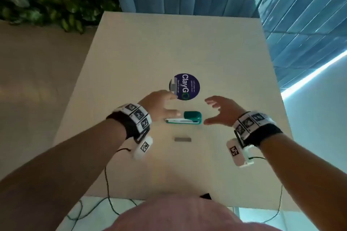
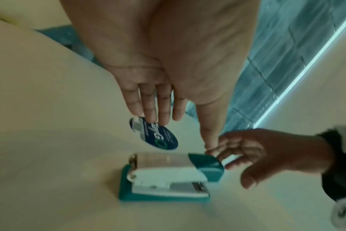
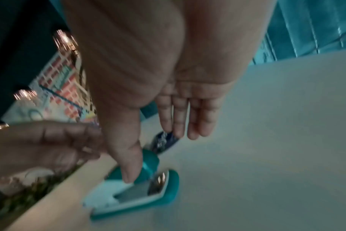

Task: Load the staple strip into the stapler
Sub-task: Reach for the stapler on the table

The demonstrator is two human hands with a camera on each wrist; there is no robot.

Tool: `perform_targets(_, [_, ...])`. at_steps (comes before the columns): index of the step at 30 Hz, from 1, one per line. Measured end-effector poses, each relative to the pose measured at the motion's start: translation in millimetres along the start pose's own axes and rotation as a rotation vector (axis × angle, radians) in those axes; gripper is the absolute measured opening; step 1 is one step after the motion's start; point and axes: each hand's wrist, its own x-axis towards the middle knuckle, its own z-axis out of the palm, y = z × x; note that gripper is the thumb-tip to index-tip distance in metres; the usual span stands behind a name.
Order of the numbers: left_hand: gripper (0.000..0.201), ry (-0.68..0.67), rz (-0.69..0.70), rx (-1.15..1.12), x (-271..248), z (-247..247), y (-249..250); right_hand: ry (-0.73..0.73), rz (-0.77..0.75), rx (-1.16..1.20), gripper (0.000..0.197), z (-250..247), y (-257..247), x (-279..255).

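Both hands reach for a teal stapler on a beige table: the left hand and the right hand flank it, fingers spread, holding nothing. The staple strip lies loose just on the person's side of the stapler. A careless wrist could brush the strip aside, or snap it.

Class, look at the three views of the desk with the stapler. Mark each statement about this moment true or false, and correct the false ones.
1. The grey metal staple strip lies on the beige table, nearer the person than the teal and white stapler. True.
2. The left hand holds the strip. False: it holds nothing.
3. The right hand is open. True.
4. The round dark blue sticker lies on the stapler. False: it lies on the table beyond it.
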Motion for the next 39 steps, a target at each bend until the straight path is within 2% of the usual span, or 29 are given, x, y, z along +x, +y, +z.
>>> perform_targets(3, [0.069,-0.088,0.096,0.162,22.6,22.2,17.5,-0.063,0.013,-0.068,0.075,21.0,-5.4,13.7])
perform_targets(4, [0.063,-0.102,0.113,0.186,27.5,29.9,24.0,-0.067,0.008,-0.090,0.072,28.4,-7.4,16.6])
perform_targets(6, [0.037,-0.097,0.140,0.196,34.7,45.8,29.1,-0.057,0.001,-0.124,0.065,39.0,-6.9,22.7])
perform_targets(8, [0.026,-0.109,0.168,0.224,38.5,52.3,32.0,-0.045,-0.011,-0.183,0.058,40.5,-9.7,28.0])
perform_targets(15, [0.031,-0.119,0.180,0.257,44.3,51.7,34.0,-0.067,-0.011,-0.207,0.050,41.9,-4.8,36.2])
perform_targets(23, [0.032,0.081,0.261,0.016,9.4,9.5,17.5,-0.027,-0.076,-0.123,0.039,42.6,5.1,37.9])
perform_targets(27, [0.032,0.175,0.206,0.001,-22.4,-23.4,-21.0,-0.008,-0.090,-0.078,0.035,45.6,8.0,38.4])
perform_targets(30, [0.031,0.210,0.105,0.006,-41.1,-35.0,-58.8,-0.010,-0.085,-0.081,0.035,46.3,8.8,39.2])
perform_targets(34, [0.032,0.171,-0.026,0.018,-44.6,-20.1,-97.7,-0.006,-0.084,-0.084,0.035,47.7,9.1,39.2])
perform_targets(39, [0.032,0.182,-0.088,0.010,-32.7,4.0,-116.1,-0.001,-0.071,-0.097,0.034,46.8,7.3,37.3])
